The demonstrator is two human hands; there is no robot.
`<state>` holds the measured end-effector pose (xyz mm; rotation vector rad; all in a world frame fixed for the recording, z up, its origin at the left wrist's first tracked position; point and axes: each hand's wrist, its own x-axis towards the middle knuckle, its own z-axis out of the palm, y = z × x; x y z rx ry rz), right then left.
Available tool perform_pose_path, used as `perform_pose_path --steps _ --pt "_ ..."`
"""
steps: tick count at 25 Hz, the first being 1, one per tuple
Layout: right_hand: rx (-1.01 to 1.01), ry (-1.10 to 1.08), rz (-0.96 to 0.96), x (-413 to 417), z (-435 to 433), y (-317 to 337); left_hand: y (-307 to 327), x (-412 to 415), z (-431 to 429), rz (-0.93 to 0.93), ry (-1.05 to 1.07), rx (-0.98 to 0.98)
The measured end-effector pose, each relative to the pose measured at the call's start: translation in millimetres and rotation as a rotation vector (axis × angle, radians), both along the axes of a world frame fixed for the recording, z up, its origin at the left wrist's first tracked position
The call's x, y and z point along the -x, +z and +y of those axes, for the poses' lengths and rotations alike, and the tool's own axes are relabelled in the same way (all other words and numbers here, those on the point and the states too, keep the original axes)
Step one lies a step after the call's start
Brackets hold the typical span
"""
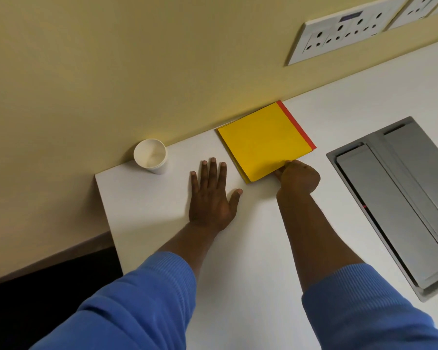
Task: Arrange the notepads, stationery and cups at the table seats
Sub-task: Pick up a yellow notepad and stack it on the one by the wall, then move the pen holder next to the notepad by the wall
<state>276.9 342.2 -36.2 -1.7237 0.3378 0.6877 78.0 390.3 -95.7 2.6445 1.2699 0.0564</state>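
a yellow wall [111, 72] stands behind the white bench [250, 236]. the yellow notepad [263, 140] lies by the wall; right hand [299, 178] fingers pinch its near edge. left hand [210, 200] lies flat, fingers straight. a paper cup [151, 156] stands by the wall.

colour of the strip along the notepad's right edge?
Red-orange, along the yellow notepad's right edge strip; head view.

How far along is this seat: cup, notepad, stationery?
Looks done: the paper cup stands upright by the wall. In hand: the right hand pinches the near corner of the yellow notepad, which lies flat near the wall, while the left hand rests flat on the table. Left: no pen or other stationery shows here, and other seats are out of view.
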Motion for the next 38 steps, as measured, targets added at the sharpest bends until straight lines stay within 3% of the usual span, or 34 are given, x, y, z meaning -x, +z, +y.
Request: perform_pose_path --steps 4,7,12,17,21,28,38 --pt "0.143 0.02 -0.163 14.4 -0.8 -3.4 -2.5 0.3 0.5 0.011 -0.003 0.0" --pt "0.259 0.171 -0.318 30.7 -10.8 4.1 -2.5 -0.4 1.4 0.023 -0.007 0.004" --pt "0.286 0.433 -0.5 65.5 -36.7 13.5 0.3 0.4 3.2 0.065 -0.027 0.059" --pt "0.344 0.684 -0.572 94.0 -72.9 36.5 27.1 6.4 13.5 0.166 -0.097 0.292" --pt "0.403 0.829 -0.654 113.9 -108.4 49.4 50.5 42.4 -17.4 0.188 -0.171 0.264" --pt "0.571 0.844 -0.784 143.8 -182.0 79.7 95.0 80.4 -71.4 0.097 -0.288 0.122" --pt "0.703 0.846 -0.828 186.8 -305.7 112.2 139.4 94.7 -177.3 0.066 -0.504 0.04"
